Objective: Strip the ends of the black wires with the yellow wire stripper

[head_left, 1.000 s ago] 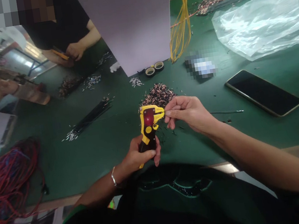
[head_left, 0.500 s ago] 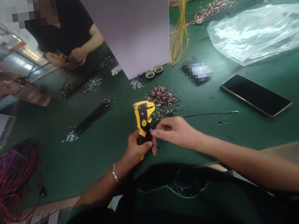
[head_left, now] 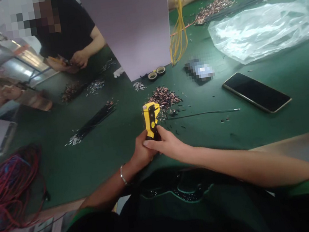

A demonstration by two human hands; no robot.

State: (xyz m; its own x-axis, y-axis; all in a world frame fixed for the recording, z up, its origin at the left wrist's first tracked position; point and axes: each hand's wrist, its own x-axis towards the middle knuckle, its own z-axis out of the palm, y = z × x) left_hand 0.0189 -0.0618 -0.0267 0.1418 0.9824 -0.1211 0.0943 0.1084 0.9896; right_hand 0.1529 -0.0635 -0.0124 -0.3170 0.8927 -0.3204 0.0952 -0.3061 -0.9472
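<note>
A yellow and black wire stripper (head_left: 151,117) stands upright at the middle of the green table, its head pointing away from me. My left hand (head_left: 142,148) is wrapped round its handle. My right hand (head_left: 171,143) closes on the same handle from the right, its thumb lying across toward my left fingers. Just behind the tool lies a pile of small copper-tipped wire pieces (head_left: 166,96). A single black wire (head_left: 206,113) stretches to the right of the pile. The lower handles are hidden by my hands.
A bundle of black wires (head_left: 91,122) lies at the left, with red cable coils (head_left: 11,191) beyond it. To the right are a phone (head_left: 257,92) and a plastic bag (head_left: 260,30). Tape rolls (head_left: 152,76) sit by a grey panel (head_left: 132,26). Other people work across the table.
My right hand has moved left and down onto the stripper's handle, closing round it. The stripper has shifted slightly right and turned a little. The camera view has shifted slightly.
</note>
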